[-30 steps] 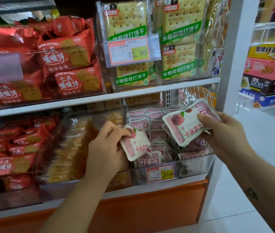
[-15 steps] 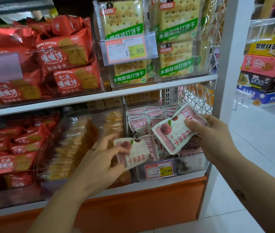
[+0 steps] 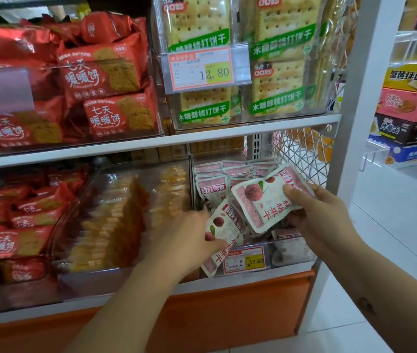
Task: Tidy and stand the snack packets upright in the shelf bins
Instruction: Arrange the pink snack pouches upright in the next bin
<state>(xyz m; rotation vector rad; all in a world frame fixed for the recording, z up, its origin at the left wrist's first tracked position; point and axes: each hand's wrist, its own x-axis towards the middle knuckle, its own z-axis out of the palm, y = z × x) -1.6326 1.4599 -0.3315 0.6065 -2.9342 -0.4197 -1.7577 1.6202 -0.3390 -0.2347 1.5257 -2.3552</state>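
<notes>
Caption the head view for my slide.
A person's left grip holds a pink-and-white packet, the right grip a second packet, at the clear bin of matching packets.

Grocery shop aisle. White shelf (image 3: 227,137) carries clear plastic bins (image 3: 291,258) packed with stock (same product repeated many times): red biscuit packs (image 3: 105,72), green-labelled crackers (image 3: 278,80), pink fruit pouches (image 3: 212,193). Price tag reading 12.80 (image 3: 201,70) clipped to upper bin front; second tag reading 17.60 (image 3: 244,259) on lower bin. Printed cartons (image 3: 411,103) stacked on tiled floor (image 3: 393,225) beyond shelf end.
</notes>
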